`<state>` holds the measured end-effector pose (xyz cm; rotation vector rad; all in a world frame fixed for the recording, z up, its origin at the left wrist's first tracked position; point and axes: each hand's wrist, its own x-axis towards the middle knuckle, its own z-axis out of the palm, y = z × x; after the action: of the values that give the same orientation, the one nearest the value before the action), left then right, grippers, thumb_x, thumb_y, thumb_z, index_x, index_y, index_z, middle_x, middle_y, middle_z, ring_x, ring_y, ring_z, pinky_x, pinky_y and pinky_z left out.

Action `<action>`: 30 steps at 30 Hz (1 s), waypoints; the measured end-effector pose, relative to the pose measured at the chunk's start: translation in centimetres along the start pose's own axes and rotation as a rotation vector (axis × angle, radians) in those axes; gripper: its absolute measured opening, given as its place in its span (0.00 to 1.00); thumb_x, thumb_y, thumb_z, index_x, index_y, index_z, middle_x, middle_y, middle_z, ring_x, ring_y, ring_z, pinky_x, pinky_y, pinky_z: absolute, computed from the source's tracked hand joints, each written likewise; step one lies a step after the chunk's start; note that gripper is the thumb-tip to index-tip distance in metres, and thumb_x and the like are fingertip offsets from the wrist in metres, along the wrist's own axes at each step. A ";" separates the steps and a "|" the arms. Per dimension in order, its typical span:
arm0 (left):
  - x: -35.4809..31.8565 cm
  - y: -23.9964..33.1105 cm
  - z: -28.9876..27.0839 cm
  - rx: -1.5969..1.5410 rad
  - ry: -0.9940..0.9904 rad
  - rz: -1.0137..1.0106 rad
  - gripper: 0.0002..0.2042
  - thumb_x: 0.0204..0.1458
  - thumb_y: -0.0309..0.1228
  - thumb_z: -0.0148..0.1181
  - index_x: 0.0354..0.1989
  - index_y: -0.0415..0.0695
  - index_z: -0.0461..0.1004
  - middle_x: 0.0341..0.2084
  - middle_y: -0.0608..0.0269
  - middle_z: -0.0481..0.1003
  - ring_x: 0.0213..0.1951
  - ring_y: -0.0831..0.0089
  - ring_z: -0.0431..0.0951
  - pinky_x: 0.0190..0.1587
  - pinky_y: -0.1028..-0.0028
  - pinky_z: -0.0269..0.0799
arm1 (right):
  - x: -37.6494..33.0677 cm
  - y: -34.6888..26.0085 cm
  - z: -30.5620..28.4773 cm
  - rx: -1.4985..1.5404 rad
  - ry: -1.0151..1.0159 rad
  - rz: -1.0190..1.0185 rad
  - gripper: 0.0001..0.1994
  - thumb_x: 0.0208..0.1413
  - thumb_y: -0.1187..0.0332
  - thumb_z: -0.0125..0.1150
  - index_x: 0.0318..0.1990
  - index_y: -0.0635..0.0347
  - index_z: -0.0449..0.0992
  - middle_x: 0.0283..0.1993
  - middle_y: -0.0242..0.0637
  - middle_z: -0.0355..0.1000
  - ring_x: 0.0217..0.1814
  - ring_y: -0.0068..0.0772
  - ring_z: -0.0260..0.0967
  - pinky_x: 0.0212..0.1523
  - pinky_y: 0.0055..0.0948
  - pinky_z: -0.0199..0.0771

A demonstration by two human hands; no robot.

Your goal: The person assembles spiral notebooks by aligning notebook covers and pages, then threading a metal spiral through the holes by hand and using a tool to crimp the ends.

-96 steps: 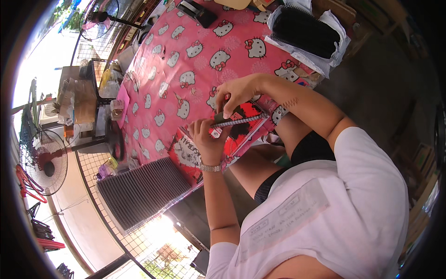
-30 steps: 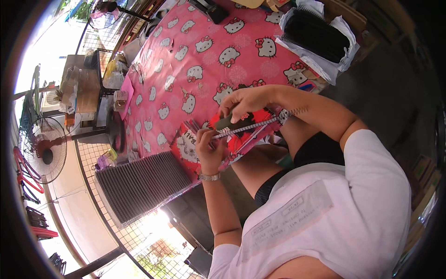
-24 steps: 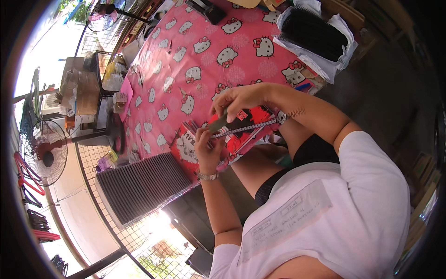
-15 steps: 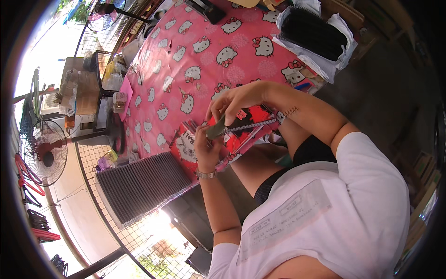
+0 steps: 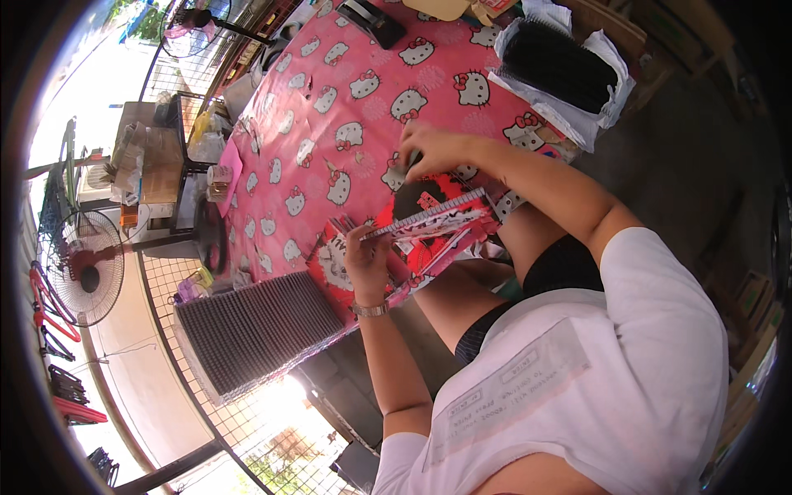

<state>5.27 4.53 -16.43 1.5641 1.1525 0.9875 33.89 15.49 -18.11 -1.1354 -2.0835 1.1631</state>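
A spiral-bound notebook (image 5: 450,221) with a red, black and white cover is tilted up at the near edge of the table. My left hand (image 5: 365,257) is closed on its left end, by the coil. My right hand (image 5: 439,150) is raised just beyond the notebook, fingers curled round a small dark object (image 5: 415,157) mostly hidden by them. Under and behind the notebook lies another red-and-black cover (image 5: 421,196). More red printed covers (image 5: 330,262) rest left of my left hand.
A stack with dark ridged coil edges (image 5: 256,330) stands at the left table edge. Black coils (image 5: 561,70) lie in white paper at the far right. A black device (image 5: 371,22) sits at the back of the pink-covered table (image 5: 318,153). Fans (image 5: 87,268) stand left.
My right hand has moved up and away from the coil with the small dark object. My left hand now grips the notebook's end. The loose coil tail at the right no longer shows.
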 end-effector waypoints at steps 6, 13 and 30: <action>-1.4 1.6 1.3 -0.014 0.267 0.038 0.08 0.62 0.22 0.57 0.48 0.36 0.71 0.34 0.64 0.76 0.28 0.77 0.80 0.35 0.78 0.74 | -9.7 7.0 -2.9 -0.424 0.441 0.036 0.39 0.47 0.51 0.72 0.68 0.47 0.64 0.76 0.46 0.50 0.76 0.60 0.46 0.74 0.51 0.51; -2.3 -1.0 2.0 0.012 0.430 0.061 0.07 0.64 0.27 0.56 0.44 0.35 0.73 0.32 0.66 0.75 0.27 0.80 0.80 0.31 0.79 0.71 | -21.0 6.9 4.4 -0.971 0.320 0.263 0.43 0.55 0.44 0.62 0.73 0.53 0.53 0.73 0.46 0.53 0.74 0.54 0.49 0.72 0.54 0.48; -2.9 0.2 4.1 0.118 0.523 0.001 0.06 0.62 0.25 0.59 0.38 0.34 0.78 0.27 0.65 0.79 0.26 0.80 0.76 0.31 0.77 0.72 | -11.5 -9.9 9.0 -0.404 0.392 -0.273 0.34 0.53 0.62 0.64 0.68 0.55 0.63 0.53 0.40 0.68 0.55 0.41 0.66 0.54 0.47 0.61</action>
<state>8.51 0.85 -17.48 1.4337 1.5879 1.4016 29.22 -1.10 -14.49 -1.0973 -2.1168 0.3629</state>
